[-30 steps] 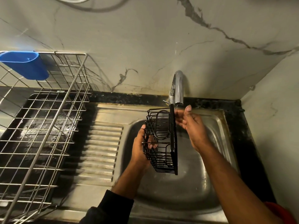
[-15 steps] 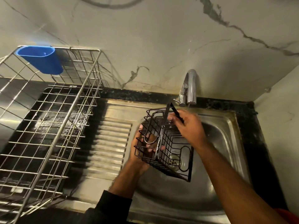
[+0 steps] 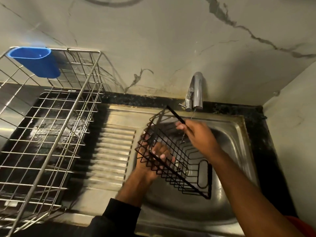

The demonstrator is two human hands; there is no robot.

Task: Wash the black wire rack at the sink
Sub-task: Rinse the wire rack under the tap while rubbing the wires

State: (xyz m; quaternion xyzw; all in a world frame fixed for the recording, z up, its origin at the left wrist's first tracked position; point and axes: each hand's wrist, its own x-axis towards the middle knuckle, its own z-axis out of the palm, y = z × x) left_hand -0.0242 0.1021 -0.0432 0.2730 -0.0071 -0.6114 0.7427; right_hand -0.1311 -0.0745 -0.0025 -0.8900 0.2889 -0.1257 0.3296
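The black wire rack (image 3: pixel 191 170) hangs tilted over the steel sink basin (image 3: pixel 234 147), its open side facing up toward me. My left hand (image 3: pixel 153 161) grips its lower left side from beneath, fingers showing through the wires. My right hand (image 3: pixel 200 135) holds the rack's upper black rim near the far corner. A thin stream of water falls from the chrome tap (image 3: pixel 196 93) just behind my right hand.
A large steel wire dish basket (image 3: pixel 56 127) stands on the black counter at the left, with a blue plastic cup (image 3: pixel 35 63) hooked on its back rim. The ribbed steel drainboard (image 3: pixel 112 151) lies between basket and basin. Marble walls close the back and right.
The rack has turned from standing on edge to lying tilted with its opening upward. Both hands kept their hold. The view has shifted so the sink sits further right.
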